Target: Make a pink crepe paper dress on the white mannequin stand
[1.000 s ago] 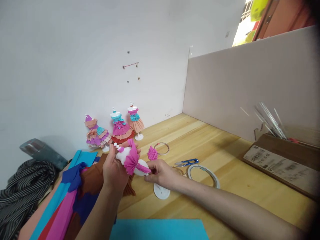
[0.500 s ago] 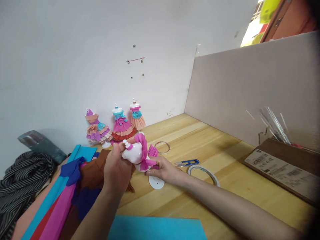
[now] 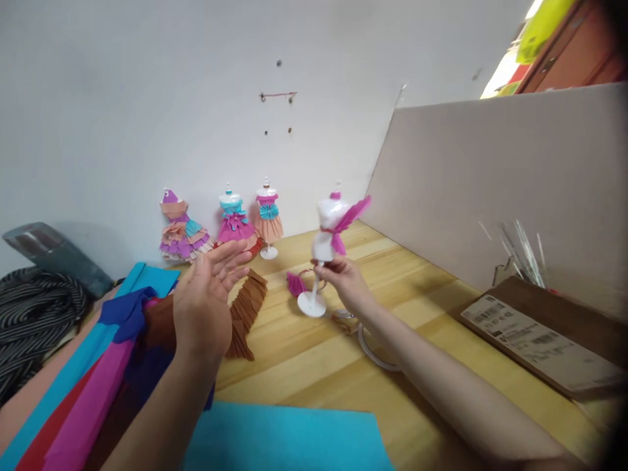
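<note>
My right hand [image 3: 346, 278] grips the stand of a small white dress form [image 3: 330, 226], holding it upright over the table. A magenta crepe-paper strip [image 3: 350, 219] is fastened around its waist and sticks out to the right; a magenta band circles its neck. Palm up and fingers outstretched, my left hand [image 3: 209, 297] holds nothing. Just right of that hand lies a pleated brown crepe strip [image 3: 249, 307]. A pleated magenta piece [image 3: 295, 284] rests on the wood left of the form's round base. Partly hidden behind my right wrist are blurred thread snips [image 3: 342, 314].
Three dressed mini forms [image 3: 269, 212] stand along the wall. Crepe-paper sheets [image 3: 110, 347] lie at left beside a striped cloth [image 3: 39, 333]. A blue sheet [image 3: 289, 435] is in front. A tape roll [image 3: 373, 350] and labelled cardboard box [image 3: 534, 333] are at right.
The dress form has gone from lying across my left hand to upright in my right hand, farther right and up. My left hand has let go of it and moved left.
</note>
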`<act>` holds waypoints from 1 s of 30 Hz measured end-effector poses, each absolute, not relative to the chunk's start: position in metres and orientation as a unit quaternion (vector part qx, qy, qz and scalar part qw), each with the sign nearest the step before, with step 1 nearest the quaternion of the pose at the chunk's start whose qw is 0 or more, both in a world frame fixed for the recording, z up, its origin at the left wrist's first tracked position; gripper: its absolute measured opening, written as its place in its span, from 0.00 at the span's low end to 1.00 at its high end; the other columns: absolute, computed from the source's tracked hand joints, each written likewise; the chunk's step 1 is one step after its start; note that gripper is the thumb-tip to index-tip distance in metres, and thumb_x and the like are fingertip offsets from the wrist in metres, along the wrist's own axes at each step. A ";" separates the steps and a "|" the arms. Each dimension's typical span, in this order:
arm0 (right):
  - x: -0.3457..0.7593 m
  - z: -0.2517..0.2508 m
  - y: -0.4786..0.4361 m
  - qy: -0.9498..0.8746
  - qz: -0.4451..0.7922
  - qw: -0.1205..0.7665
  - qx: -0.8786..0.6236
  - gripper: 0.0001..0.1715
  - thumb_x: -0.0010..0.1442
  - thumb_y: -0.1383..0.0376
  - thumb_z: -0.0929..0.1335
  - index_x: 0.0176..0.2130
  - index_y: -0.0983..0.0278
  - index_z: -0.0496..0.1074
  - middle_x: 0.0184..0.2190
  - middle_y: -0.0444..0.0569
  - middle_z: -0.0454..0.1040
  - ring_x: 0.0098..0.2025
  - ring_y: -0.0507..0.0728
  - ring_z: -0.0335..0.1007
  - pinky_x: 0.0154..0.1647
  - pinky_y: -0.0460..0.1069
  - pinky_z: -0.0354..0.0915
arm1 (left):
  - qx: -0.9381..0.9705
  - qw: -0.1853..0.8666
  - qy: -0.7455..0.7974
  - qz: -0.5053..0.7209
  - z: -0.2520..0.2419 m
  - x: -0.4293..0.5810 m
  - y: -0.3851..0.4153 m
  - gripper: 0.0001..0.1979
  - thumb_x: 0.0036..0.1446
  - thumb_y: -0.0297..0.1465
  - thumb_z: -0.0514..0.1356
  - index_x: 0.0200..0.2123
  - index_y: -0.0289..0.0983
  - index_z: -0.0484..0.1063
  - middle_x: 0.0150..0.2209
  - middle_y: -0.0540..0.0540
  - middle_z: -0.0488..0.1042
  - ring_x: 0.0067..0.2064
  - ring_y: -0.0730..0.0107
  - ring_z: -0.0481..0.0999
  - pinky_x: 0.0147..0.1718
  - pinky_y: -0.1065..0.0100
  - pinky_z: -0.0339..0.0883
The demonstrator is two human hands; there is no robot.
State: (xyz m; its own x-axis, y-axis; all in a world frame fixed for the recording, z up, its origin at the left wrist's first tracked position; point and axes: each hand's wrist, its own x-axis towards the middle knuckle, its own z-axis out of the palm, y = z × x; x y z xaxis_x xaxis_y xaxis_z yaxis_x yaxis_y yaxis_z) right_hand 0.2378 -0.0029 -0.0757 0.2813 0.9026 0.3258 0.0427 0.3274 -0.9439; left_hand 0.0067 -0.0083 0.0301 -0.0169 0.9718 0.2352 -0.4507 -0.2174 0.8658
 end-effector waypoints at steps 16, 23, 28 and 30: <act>0.195 -0.089 -0.024 -0.504 0.426 0.585 -0.471 0.16 0.41 0.57 0.77 0.25 0.64 0.73 0.20 0.42 0.69 0.23 0.51 0.61 0.26 0.49 0.62 | 0.392 0.592 0.309 0.632 0.021 0.003 0.005 0.19 0.61 0.39 0.55 0.27 0.31 0.75 0.29 0.41 0.80 0.30 0.68 0.79 0.27 0.72 0.70; 0.176 -0.101 -0.026 -0.537 0.429 0.551 -0.473 0.17 0.47 0.54 0.75 0.26 0.63 0.70 0.22 0.44 0.67 0.25 0.53 0.60 0.27 0.49 0.61 | 0.392 0.543 0.305 0.677 0.022 0.000 0.008 0.20 0.60 0.41 0.57 0.22 0.33 0.74 0.22 0.44 0.78 0.25 0.71 0.77 0.24 0.73 0.69; 0.176 -0.107 -0.028 -0.551 0.430 0.525 -0.485 0.17 0.46 0.54 0.75 0.27 0.63 0.72 0.21 0.44 0.68 0.25 0.53 0.61 0.26 0.49 0.60 | 0.392 0.562 0.298 0.664 0.016 -0.001 0.015 0.23 0.57 0.46 0.58 0.21 0.33 0.74 0.20 0.44 0.77 0.22 0.72 0.75 0.21 0.74 0.68; 0.179 -0.105 -0.030 -0.558 0.437 0.514 -0.484 0.17 0.46 0.53 0.75 0.28 0.63 0.73 0.23 0.45 0.70 0.26 0.54 0.64 0.28 0.49 0.62 | 0.398 0.562 0.300 0.660 0.013 -0.002 0.020 0.24 0.55 0.48 0.59 0.21 0.33 0.74 0.20 0.44 0.77 0.22 0.72 0.75 0.21 0.74 0.67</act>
